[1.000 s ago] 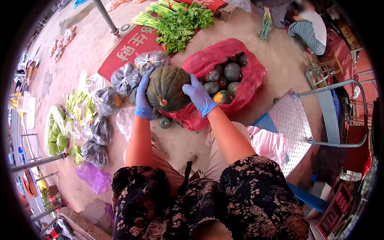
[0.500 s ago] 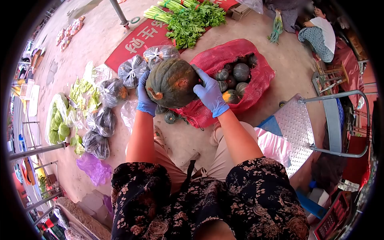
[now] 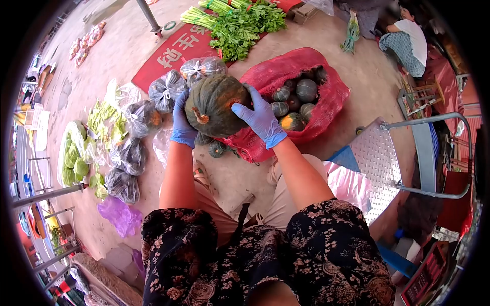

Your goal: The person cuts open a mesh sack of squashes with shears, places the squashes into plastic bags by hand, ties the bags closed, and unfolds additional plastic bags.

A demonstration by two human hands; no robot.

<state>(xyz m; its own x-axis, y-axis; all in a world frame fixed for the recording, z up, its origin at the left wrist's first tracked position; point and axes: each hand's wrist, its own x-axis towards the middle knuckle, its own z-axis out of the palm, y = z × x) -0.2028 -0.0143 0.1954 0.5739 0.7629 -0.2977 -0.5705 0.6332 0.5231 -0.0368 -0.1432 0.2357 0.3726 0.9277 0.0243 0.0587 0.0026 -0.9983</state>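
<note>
Between my two blue-gloved hands is a large dark green pumpkin (image 3: 217, 102), its stem facing toward me and to the left. My left hand (image 3: 182, 122) grips its left side, and my right hand (image 3: 261, 117) holds the right side with the thumb over an orange patch. Just right of it lies a red mesh sack (image 3: 329, 109), its mouth spread around several small pumpkins (image 3: 307, 90). A small green pumpkin (image 3: 217, 149) sits on the ground below the held one. The undersides of both hands' grip are hidden.
Tied plastic bags of pumpkins (image 3: 130, 155) stand at left, near bagged cabbages (image 3: 75, 166). Celery bunches (image 3: 242, 30) lie on a red banner (image 3: 176, 51) ahead. A metal-plate cart (image 3: 385, 176) is at right. A seated person (image 3: 408, 43) is at upper right.
The pumpkin has turned slightly in my hands, its stem swinging a little to the right. My right thumb now covers the orange patch, and my right hand has shifted slightly left.
</note>
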